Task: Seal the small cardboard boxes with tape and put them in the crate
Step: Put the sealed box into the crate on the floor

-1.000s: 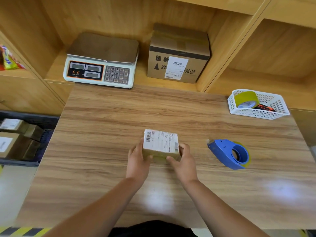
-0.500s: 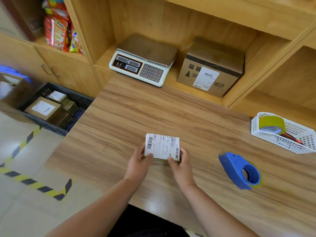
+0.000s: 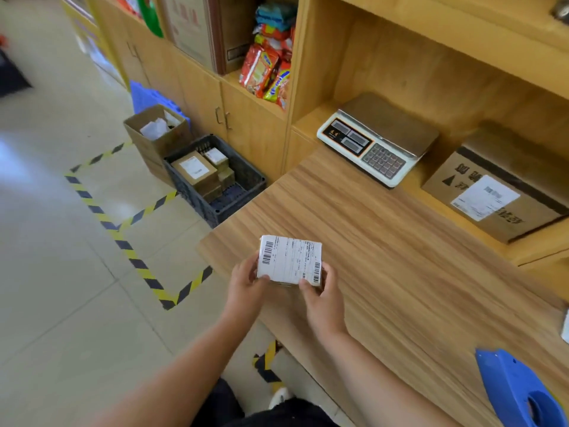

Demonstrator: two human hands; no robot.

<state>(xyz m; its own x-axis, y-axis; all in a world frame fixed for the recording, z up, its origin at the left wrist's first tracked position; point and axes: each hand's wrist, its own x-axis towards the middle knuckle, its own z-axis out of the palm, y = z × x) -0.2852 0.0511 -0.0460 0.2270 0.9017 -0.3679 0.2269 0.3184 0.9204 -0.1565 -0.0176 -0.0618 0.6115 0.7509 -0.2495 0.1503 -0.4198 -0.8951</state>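
Note:
A small cardboard box [image 3: 289, 260] with a white shipping label on top is held above the left end of the wooden table [image 3: 400, 272]. My left hand [image 3: 246, 282] grips its left side and my right hand [image 3: 323, 291] grips its right side, thumbs on the near edge. A dark plastic crate [image 3: 246, 183] stands on the floor left of the table and holds several labelled small boxes [image 3: 194, 171]. The blue tape dispenser [image 3: 517, 392] lies on the table at the lower right, partly cut off by the frame.
A weighing scale [image 3: 375, 143] and a larger cardboard box [image 3: 495, 195] sit on the low shelf behind the table. An open carton [image 3: 157, 134] stands behind the crate. Cabinets with snack packs [image 3: 268, 69] line the wall. Yellow-black tape marks the floor [image 3: 107, 223].
The view has swung left, bringing the crate and floor into sight. Both hands have lifted the small box and carried it toward the table's left end.

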